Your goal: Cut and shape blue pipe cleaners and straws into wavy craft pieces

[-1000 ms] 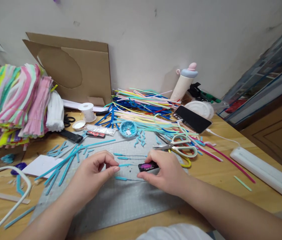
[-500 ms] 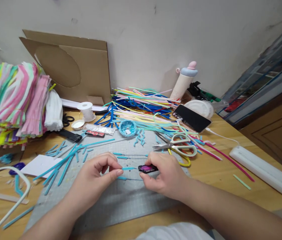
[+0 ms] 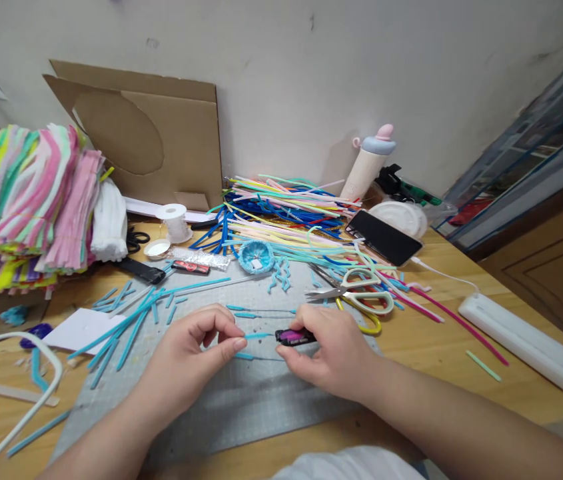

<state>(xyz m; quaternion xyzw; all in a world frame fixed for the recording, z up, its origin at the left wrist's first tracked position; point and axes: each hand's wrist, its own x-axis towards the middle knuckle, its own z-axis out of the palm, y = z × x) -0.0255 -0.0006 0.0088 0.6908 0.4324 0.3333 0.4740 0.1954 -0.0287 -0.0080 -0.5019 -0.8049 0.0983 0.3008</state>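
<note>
Left hand (image 3: 198,350): thumb and forefinger pinching the near end of a thin blue strip (image 3: 260,335), mid-frame, just above the grey mat (image 3: 241,413). Right hand (image 3: 330,347): closed around a black-and-purple tool (image 3: 292,337), its tip right at the strip's other end; can't tell if they touch. Step looks like working that end with the tool while the strip is held out straight. Next move calls for steady tension and the tip kept in line. Wired blue pieces (image 3: 244,316) lie just above the strip, another wired piece (image 3: 244,357) just below, so sideways room is tight. White-handled scissors (image 3: 361,283) sit just above the right hand, blades pointing left; could snag. Loose blue strips (image 3: 131,339) left of centre, blue fuzzy ring (image 3: 256,258) and coloured stems (image 3: 286,207) upper middle; all out of the way.
</note>
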